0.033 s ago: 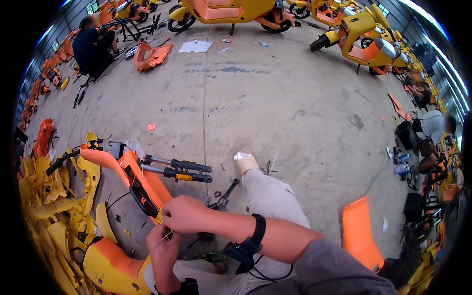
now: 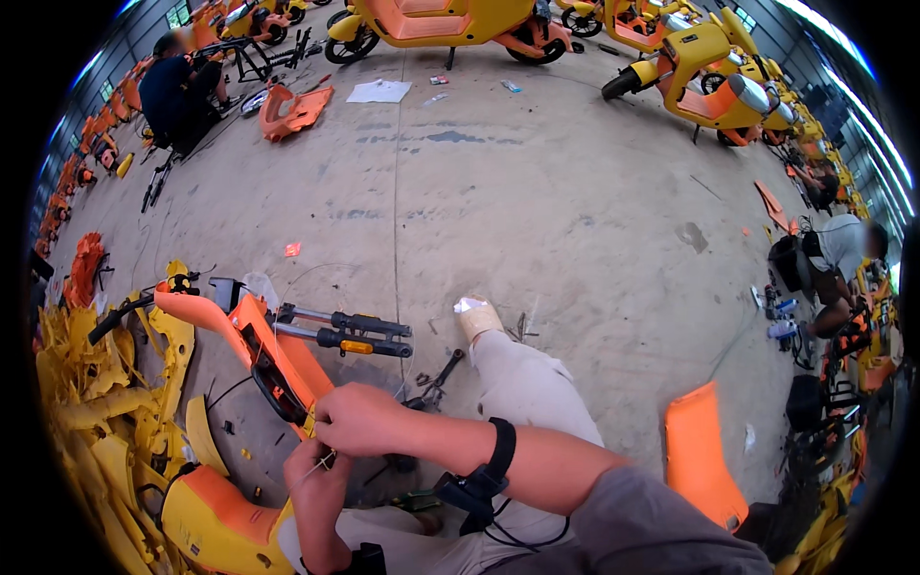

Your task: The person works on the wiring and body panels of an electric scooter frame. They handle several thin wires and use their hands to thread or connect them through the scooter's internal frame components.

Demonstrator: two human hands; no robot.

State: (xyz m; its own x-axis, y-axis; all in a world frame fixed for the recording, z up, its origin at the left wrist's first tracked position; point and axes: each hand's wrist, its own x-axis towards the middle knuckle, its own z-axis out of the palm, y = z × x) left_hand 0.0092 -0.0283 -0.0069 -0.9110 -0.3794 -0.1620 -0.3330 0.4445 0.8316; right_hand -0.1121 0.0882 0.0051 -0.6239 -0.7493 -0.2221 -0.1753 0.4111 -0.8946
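Close together at the lower left, my two hands meet beside the lower end of an orange scooter front panel (image 2: 309, 369). My left hand (image 2: 314, 484) is closed, with a thin pale wire (image 2: 309, 472) running across its fingers. Just above it, my right hand (image 2: 356, 420) is curled with its fingertips pressed near the wire; what they pinch is hidden. Attached to the panel's upper end is a handlebar with a black grip (image 2: 122, 318). Behind the panel lies a front fork (image 2: 359, 333) with dark lower legs. A yellow and orange scooter body (image 2: 222, 517) lies left of my left hand.
Yellow plastic panels (image 2: 105, 412) are heaped at the left. A wrench-like dark tool (image 2: 443, 374) lies near my outstretched leg (image 2: 527, 383). An orange panel (image 2: 704, 455) is at the right. People work at far left (image 2: 177, 101) and right (image 2: 848, 254); scooters (image 2: 441, 24) stand at the back.
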